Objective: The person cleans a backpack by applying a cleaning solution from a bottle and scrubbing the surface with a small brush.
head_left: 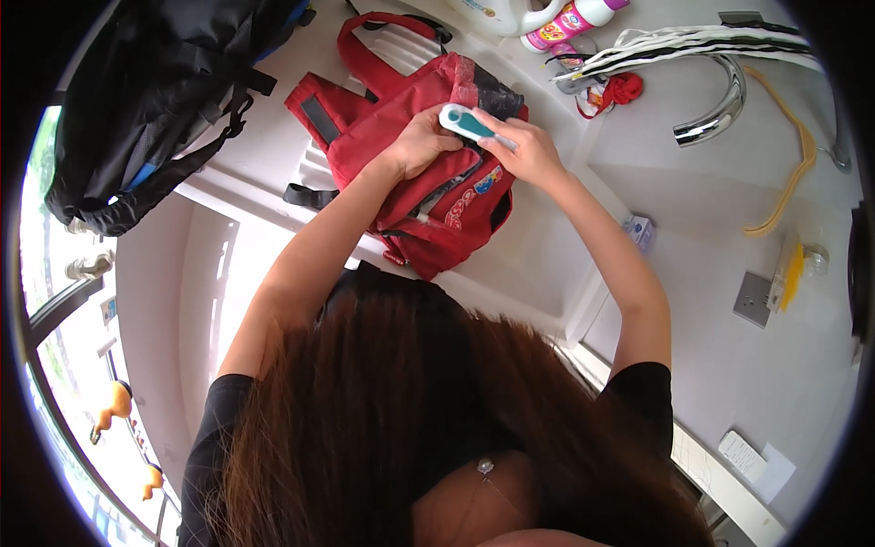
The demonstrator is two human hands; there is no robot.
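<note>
A red backpack (360,141) with dark grey panels lies in a white laundry sink (551,260), partly over a ridged washboard surface. Whitish suds or wet marks show on its upper part. My right hand (524,150) is closed round a brush (468,123) with a white and teal handle; the bristles are hidden beneath it. My left hand (424,144) presses on the backpack with its fingers curled into the red fabric, just left of the brush's end.
A black bag (155,100) rests at the upper left. Detergent bottles (570,25) and a red mesh bundle (622,88) stand at the back. A curved chrome faucet (715,123) hangs at the right, near a wall socket (753,299). A small box (640,232) sits beside the sink.
</note>
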